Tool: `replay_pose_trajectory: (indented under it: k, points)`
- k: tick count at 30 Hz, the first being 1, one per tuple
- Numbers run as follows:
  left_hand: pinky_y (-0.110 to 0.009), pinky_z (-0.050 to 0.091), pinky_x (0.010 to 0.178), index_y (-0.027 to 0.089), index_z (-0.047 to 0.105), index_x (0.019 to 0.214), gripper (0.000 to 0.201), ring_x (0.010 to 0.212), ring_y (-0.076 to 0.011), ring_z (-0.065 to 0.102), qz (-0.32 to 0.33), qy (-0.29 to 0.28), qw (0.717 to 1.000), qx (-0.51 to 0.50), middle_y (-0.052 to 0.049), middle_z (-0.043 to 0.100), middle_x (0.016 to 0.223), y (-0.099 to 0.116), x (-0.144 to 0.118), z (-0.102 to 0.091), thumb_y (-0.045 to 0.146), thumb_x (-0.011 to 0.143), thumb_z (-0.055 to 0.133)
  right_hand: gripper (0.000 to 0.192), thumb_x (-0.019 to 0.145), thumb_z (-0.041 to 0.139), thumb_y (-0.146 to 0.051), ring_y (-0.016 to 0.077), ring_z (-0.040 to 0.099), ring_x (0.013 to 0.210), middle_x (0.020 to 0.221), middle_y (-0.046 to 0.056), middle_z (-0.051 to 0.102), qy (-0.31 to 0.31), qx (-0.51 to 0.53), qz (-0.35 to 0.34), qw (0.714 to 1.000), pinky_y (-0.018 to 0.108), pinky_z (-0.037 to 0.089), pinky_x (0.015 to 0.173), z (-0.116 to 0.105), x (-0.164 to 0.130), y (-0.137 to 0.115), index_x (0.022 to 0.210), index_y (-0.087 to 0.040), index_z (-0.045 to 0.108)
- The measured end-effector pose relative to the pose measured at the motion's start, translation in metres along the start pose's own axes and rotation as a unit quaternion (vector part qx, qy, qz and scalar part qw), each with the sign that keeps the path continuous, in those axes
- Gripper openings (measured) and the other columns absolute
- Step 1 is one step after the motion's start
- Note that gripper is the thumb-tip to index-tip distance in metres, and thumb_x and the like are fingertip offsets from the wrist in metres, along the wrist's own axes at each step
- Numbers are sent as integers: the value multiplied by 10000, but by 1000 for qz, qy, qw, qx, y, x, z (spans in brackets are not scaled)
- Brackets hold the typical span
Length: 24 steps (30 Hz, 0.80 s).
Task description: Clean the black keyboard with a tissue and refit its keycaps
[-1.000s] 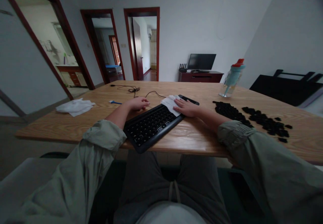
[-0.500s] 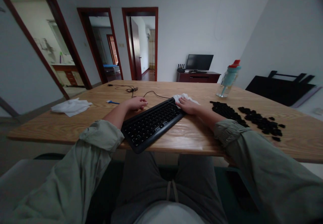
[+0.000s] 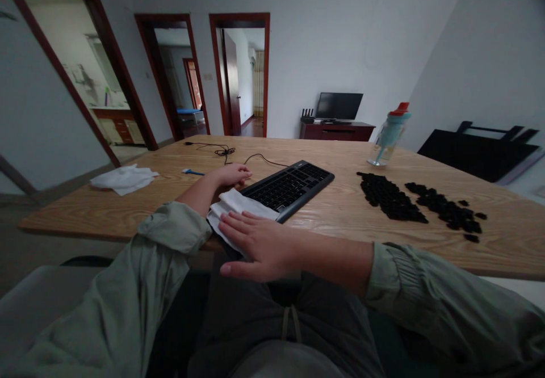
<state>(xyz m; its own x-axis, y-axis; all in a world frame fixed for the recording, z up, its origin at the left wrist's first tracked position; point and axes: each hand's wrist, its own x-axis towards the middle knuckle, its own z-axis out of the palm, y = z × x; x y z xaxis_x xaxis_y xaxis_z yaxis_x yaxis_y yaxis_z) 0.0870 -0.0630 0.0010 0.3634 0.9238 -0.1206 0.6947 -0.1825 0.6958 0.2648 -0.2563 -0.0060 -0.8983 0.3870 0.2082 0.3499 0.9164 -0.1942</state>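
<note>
1. The keyboard (image 3: 293,188) lies at a slant on the tabletop (image 3: 332,219), its near-left end under a white cloth (image 3: 238,205) and close to the front edge.
2. The right hand (image 3: 266,247) lies flat over the cloth, fingers spread, thumb apart: its grip is not clamped on anything. Even pressure through the palm should help stop the cloth from bunching.
3. The left hand (image 3: 233,175) rests at the keyboard's back edge, fingers loosely curled; I cannot tell whether its grip is closed on anything. Bracing there would help stop the keyboard sliding, especially with one end near the front edge.
4. Light strokes along the rows seem safest, since a cloth corner could snag between keys.
5. The cable (image 3: 268,158) runs behind the keyboard; better not to tug it.
</note>
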Motion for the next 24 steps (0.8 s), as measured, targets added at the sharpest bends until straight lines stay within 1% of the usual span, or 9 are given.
replay_pose_trajectory:
  k: [2,4,7,9,13,17,20,22,24]
  points:
    - [-234,321,486,178,573,986,313,525,-102,425,5,0,1000,-2,-38,581,756,0,0,1,456,840,578,836,945,318,-634,296,215,1457,1543,235,255,4,6,-9,1000,433,177,1191,-1,-3,2,1499,-8,287]
    - [-236,342,499,175,585,966,310,556,-113,444,18,4,1000,5,-42,589,757,1,0,0,459,840,579,783,956,317,-611,277,258,1446,1534,209,305,3,9,5,1000,429,208,1182,-7,-9,15,1497,-45,318]
    - [-244,389,542,160,602,917,285,621,-134,490,35,-4,999,22,-52,603,763,4,0,-3,431,829,596,745,964,271,-612,254,322,1422,1519,171,360,-7,-3,69,998,409,252,1170,-20,-22,49,1484,-88,368]
    - [-251,396,550,163,611,907,272,636,-141,509,35,-9,999,38,-59,616,785,4,1,-5,421,820,603,756,961,236,-623,249,321,1423,1529,155,345,-15,-32,130,991,399,249,1173,-28,-36,81,1491,-99,361]
    - [-267,367,509,176,612,962,305,573,-132,494,26,0,998,56,-57,620,796,1,4,-5,448,829,581,843,928,225,-671,285,242,1450,1554,171,266,-11,-111,276,955,426,192,1190,-37,-71,152,1512,-69,303]
    - [-257,337,484,165,588,1013,351,519,-108,451,16,-5,999,44,-42,602,782,-4,6,-2,473,848,552,874,931,162,-651,306,154,1469,1573,193,191,-16,-137,432,891,454,158,1190,-43,-100,208,1525,-12,215]
    - [-251,329,485,162,590,1038,387,511,-101,442,12,-8,999,40,-46,608,789,-5,7,-2,494,840,559,897,922,166,-660,303,122,1474,1578,205,165,-10,-130,485,865,432,150,1192,-47,-104,225,1523,6,203]
    - [-258,337,493,159,601,1052,402,516,-107,450,17,-5,998,55,-55,616,797,-6,8,-3,495,833,562,924,906,170,-691,306,138,1472,1576,202,175,-1,-120,482,868,435,161,1191,-47,-99,223,1523,-4,215]
    - [-265,348,507,155,612,1056,401,528,-114,460,22,-1,997,68,-62,622,799,-5,7,-4,483,832,560,933,894,172,-718,308,175,1465,1571,189,205,3,-103,451,886,449,178,1188,-45,-89,213,1521,-32,246]
